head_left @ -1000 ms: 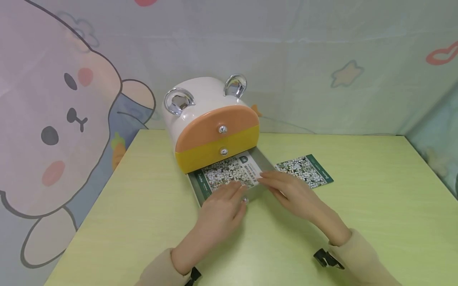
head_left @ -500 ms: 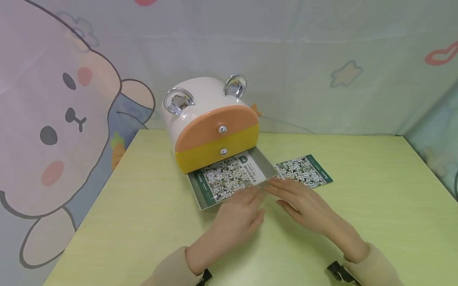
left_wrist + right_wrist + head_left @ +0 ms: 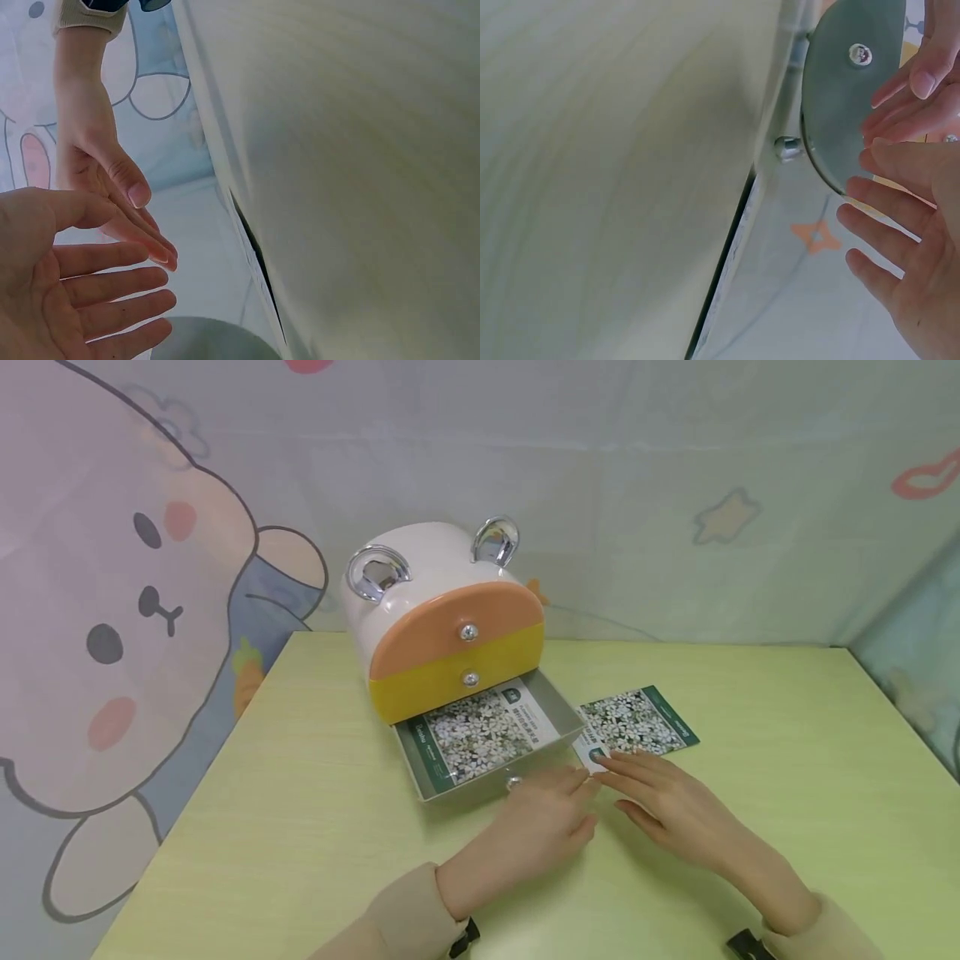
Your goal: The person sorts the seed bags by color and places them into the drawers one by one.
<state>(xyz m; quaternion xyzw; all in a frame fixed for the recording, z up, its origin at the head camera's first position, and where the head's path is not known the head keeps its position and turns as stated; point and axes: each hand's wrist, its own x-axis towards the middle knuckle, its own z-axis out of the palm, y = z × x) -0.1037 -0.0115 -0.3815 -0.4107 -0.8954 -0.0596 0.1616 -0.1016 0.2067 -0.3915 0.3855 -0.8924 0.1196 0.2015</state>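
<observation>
A flower-picture packet point(image 3: 480, 735), green at one end, lies in the pulled-out bottom drawer point(image 3: 468, 789) of a small white animal-shaped cabinet point(image 3: 435, 552). A second similar packet point(image 3: 633, 722) lies flat on the table right of the drawer. My left hand point(image 3: 543, 822) hovers in front of the drawer's right corner, fingers extended and holding nothing. Just right of it, my right hand point(image 3: 671, 806) is over the near end of the second packet, its fingers straight. In the left wrist view, both hands appear above the tabletop, the left hand point(image 3: 82, 277) with fingers spread.
The cabinet's orange upper drawer point(image 3: 457, 627) and yellow middle drawer point(image 3: 457, 672) are pushed in, each with a round silver knob. Two chrome ears point(image 3: 377, 575) stick up from its top. A printed cloth point(image 3: 600, 485) hangs behind the pale green table point(image 3: 262, 827).
Both hands have moved right and toward me, off the open drawer to beside the second packet. The drawer's front and knob now show. Both packets stay where they were.
</observation>
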